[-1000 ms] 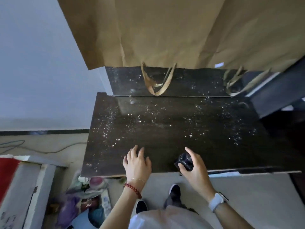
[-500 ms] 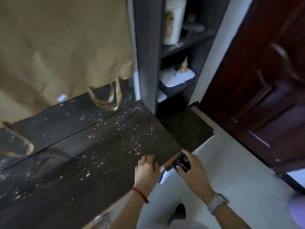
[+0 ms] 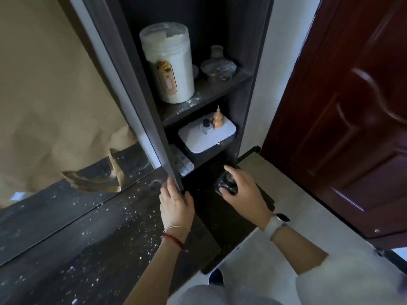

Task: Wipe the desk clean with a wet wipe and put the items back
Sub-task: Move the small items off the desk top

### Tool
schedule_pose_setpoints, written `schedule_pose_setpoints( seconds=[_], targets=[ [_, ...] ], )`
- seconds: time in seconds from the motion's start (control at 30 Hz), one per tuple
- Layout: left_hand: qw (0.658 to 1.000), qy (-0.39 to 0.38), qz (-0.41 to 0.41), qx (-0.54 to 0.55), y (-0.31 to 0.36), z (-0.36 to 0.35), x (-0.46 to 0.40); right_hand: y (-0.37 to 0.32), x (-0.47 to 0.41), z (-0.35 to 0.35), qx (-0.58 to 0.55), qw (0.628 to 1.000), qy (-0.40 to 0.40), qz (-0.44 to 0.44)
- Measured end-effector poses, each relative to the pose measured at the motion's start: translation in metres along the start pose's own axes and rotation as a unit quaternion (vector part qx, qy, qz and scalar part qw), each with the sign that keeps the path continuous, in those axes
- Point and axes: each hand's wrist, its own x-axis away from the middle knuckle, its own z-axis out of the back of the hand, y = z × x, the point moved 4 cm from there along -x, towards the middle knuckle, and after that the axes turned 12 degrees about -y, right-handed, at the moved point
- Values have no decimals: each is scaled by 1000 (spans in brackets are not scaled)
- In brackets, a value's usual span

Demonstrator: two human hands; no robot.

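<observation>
Ideally, the right hand, fingers curled around a small dark object above the low side surface, sets it down flat, while the left hand rests relaxed on the crumb-speckled desk, awaiting wiping.

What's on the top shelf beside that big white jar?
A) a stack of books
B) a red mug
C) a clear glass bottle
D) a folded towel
C: a clear glass bottle stands on the top shelf, to the right of the white jar; no books, mug or towel show there.
</observation>
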Motion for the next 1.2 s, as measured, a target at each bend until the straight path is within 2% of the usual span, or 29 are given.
schedule_pose_setpoints(
  seconds=[0.07,0.17,0.4,0.57,0.67,0.77,0.87,1.1,1.2],
  targets=[
    [998,41,9,45,-1,9,-26,-16,-33,5,33,999,11,36],
    [995,30,-10,93,4,12,-61,-36,-85,6,99,992,28,68],
    [990,34,7,133,5,3,-81,-37,-150,-16,207,976,27,57],
    [990,51,8,135,3,1,-82,-36,-150,-10,137,987,67,44],
    [989,59,7,136,2,0,-81,-31,-133,-12,169,979,82,81],
    [988,62,9,139,3,0,-81,-22,-119,-23,236,964,55,113],
    [989,63,4,137,4,-1,-81,-14,-119,-30,260,961,18,96],
    [988,44,15,147,-4,-4,-78,-8,-116,-28,247,966,-20,77],
    [983,39,54,169,-11,-16,-62,7,-93,-25,199,979,-10,48]
  ],
)
